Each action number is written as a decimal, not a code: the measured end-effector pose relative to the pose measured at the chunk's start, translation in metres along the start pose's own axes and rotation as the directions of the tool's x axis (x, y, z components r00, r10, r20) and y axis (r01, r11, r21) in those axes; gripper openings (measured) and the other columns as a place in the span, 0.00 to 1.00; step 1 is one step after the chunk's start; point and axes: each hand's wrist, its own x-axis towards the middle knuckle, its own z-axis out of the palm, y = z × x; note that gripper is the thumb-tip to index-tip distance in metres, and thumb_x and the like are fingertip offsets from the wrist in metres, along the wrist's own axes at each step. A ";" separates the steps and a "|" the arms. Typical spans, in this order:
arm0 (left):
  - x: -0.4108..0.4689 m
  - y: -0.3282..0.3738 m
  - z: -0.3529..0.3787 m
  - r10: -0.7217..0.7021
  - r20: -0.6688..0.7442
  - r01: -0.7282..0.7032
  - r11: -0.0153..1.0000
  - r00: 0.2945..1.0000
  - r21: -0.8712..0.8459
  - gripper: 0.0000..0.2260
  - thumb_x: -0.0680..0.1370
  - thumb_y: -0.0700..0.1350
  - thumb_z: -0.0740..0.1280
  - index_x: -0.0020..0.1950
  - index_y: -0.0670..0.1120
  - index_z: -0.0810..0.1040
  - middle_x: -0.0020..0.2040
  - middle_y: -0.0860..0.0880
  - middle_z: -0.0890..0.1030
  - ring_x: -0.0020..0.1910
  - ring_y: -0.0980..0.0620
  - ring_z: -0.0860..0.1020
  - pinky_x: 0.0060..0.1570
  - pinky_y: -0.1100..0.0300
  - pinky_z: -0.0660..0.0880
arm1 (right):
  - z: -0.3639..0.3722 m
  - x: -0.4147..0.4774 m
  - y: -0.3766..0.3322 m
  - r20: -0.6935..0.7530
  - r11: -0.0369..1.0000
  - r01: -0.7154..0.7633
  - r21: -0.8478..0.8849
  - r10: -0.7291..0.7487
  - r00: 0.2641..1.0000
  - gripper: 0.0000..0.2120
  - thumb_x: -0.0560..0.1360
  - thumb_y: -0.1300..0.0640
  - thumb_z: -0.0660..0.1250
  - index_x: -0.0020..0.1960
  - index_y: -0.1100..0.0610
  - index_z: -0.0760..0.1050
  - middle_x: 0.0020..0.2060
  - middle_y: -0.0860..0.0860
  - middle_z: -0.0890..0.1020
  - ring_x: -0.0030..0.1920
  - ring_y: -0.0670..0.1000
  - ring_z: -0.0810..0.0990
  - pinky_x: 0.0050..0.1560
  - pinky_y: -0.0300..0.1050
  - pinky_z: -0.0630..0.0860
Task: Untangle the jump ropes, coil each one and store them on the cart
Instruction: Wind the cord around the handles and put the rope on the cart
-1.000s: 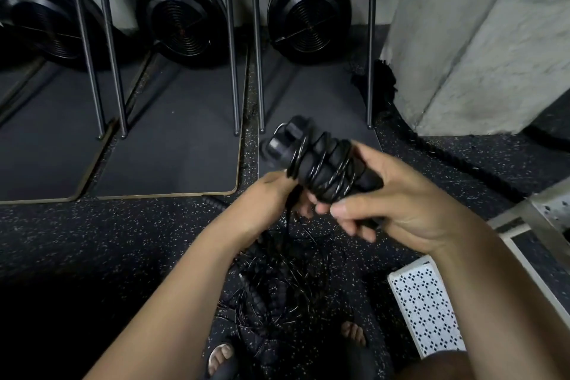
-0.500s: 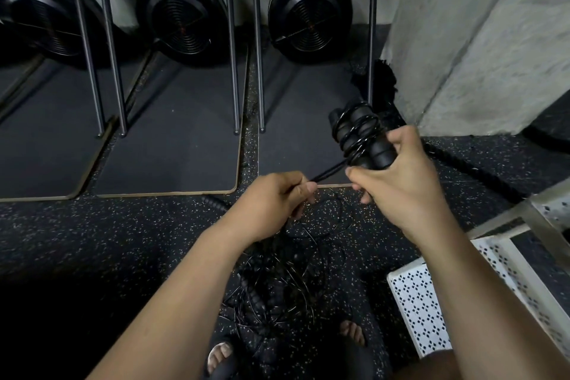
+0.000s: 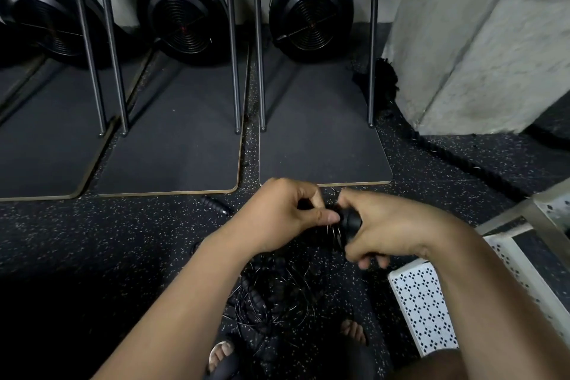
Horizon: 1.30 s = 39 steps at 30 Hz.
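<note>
My right hand (image 3: pixel 382 225) grips a black jump rope bundle (image 3: pixel 350 224), its handles wrapped in thin wire rope. My left hand (image 3: pixel 287 213) pinches the same bundle's rope right beside it, so both hands meet at the middle. Much of the bundle is hidden by my fingers. Below my hands a tangled pile of black jump ropes (image 3: pixel 274 296) lies on the speckled floor by my feet. A loose black handle (image 3: pixel 214 205) lies on the floor to the left. The white perforated cart (image 3: pixel 422 302) stands at the lower right.
Three black fan rowers (image 3: pixel 310 9) stand upright on dark mats (image 3: pixel 320 139) at the back, with steel rails between them. A concrete pillar (image 3: pixel 481 40) fills the upper right. A thick black battle rope (image 3: pixel 456 157) runs along the floor near the pillar.
My right hand has brought the wrapped bundle down and left from beside the pillar to meet my left hand. The left hand has closed in on the bundle.
</note>
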 end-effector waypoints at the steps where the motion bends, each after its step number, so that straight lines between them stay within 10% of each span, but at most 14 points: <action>1: 0.000 0.001 0.002 0.008 0.035 -0.006 0.999 0.999 -0.046 0.14 0.75 0.56 0.80 0.42 0.49 0.81 0.34 0.53 0.80 0.33 0.57 0.73 0.39 0.57 0.72 | 0.001 -0.001 0.000 0.071 1.000 0.000 -0.010 0.001 0.998 0.23 0.73 0.70 0.75 0.57 0.52 0.69 0.39 0.54 0.84 0.37 0.52 0.87 0.26 0.42 0.75; 6: 0.000 0.009 0.001 0.017 0.118 0.018 0.956 0.993 -0.292 0.18 0.78 0.58 0.76 0.45 0.45 0.76 0.34 0.52 0.75 0.33 0.54 0.71 0.34 0.59 0.68 | 0.000 -0.014 -0.003 0.368 0.985 0.109 0.137 -0.153 0.917 0.25 0.75 0.70 0.76 0.66 0.53 0.75 0.39 0.54 0.87 0.38 0.54 0.86 0.27 0.40 0.75; 16: -0.008 0.012 -0.025 -0.056 0.192 0.136 0.893 0.980 -0.430 0.23 0.82 0.67 0.60 0.56 0.49 0.80 0.36 0.45 0.76 0.38 0.48 0.72 0.42 0.52 0.67 | -0.006 -0.017 -0.001 0.401 0.916 0.165 0.367 -0.315 0.860 0.30 0.76 0.73 0.75 0.73 0.56 0.72 0.45 0.59 0.87 0.35 0.52 0.84 0.25 0.38 0.74; 20: -0.008 0.006 -0.026 -0.026 0.109 0.070 0.901 0.994 -0.428 0.16 0.84 0.61 0.66 0.60 0.49 0.76 0.46 0.52 0.77 0.44 0.50 0.75 0.49 0.49 0.72 | -0.014 -0.020 0.002 0.428 0.841 0.224 0.493 -0.459 0.779 0.31 0.74 0.71 0.76 0.74 0.60 0.70 0.56 0.77 0.80 0.33 0.50 0.84 0.24 0.38 0.74; 27: -0.005 -0.005 -0.023 -0.173 0.070 0.185 0.845 0.982 -0.501 0.16 0.70 0.59 0.72 0.50 0.50 0.87 0.49 0.53 0.88 0.56 0.53 0.84 0.67 0.56 0.76 | -0.018 -0.014 0.009 0.066 0.640 0.356 0.681 -0.538 0.840 0.34 0.72 0.72 0.72 0.76 0.59 0.70 0.62 0.68 0.82 0.35 0.51 0.82 0.24 0.37 0.73; 33: 0.002 -0.004 -0.026 -0.144 0.101 0.176 0.824 0.984 -0.539 0.15 0.89 0.50 0.58 0.66 0.50 0.83 0.57 0.46 0.88 0.59 0.53 0.83 0.57 0.54 0.73 | -0.024 -0.008 0.010 -0.269 0.492 0.459 0.740 -0.409 0.872 0.30 0.68 0.68 0.71 0.70 0.61 0.75 0.50 0.58 0.81 0.43 0.51 0.81 0.25 0.39 0.70; 39: 0.005 -0.005 -0.023 -0.173 0.114 0.205 0.734 0.978 -0.648 0.19 0.90 0.51 0.55 0.70 0.44 0.80 0.63 0.44 0.87 0.65 0.49 0.83 0.69 0.47 0.72 | -0.023 -0.007 0.004 -0.360 0.401 0.470 0.786 -0.322 0.876 0.24 0.69 0.67 0.69 0.65 0.60 0.76 0.49 0.54 0.83 0.42 0.53 0.85 0.24 0.38 0.68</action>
